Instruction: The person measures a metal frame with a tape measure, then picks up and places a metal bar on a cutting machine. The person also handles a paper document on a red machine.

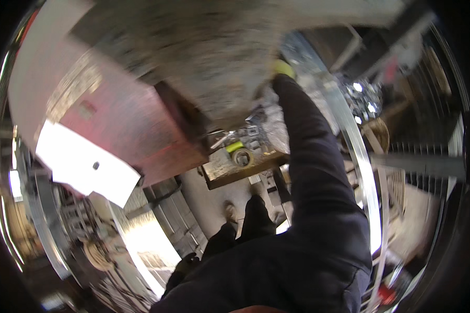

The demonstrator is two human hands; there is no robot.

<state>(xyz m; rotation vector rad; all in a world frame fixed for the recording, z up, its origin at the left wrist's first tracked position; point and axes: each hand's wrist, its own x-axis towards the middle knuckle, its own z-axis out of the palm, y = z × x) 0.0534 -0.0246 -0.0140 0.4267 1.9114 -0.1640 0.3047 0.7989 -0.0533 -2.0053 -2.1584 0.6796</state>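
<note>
Workshop floor (198, 193): lying below. Grey machine body (209, 62): overhanging, far centre. Right hand (283, 69), yellow-gloved: sitting far right beside it, fingers hiding from view, possibly inviting blind knocks. Left hand (189, 262): hanging near left. Grips: cannot tell. Tape roll (235, 158): lying traywards of centre.

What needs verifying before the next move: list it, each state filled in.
1. Right hand fully visible: not ok; mostly hidden or blurred beside the grey machine part.
2. Right hand's grip: cannot tell.
3. Left hand clear of the brown-edged tray: ok; low at the person's side.
4. Tape roll on the tray: ok; near its front edge.
5. White sheet secured to the red housing: cannot tell.
</note>
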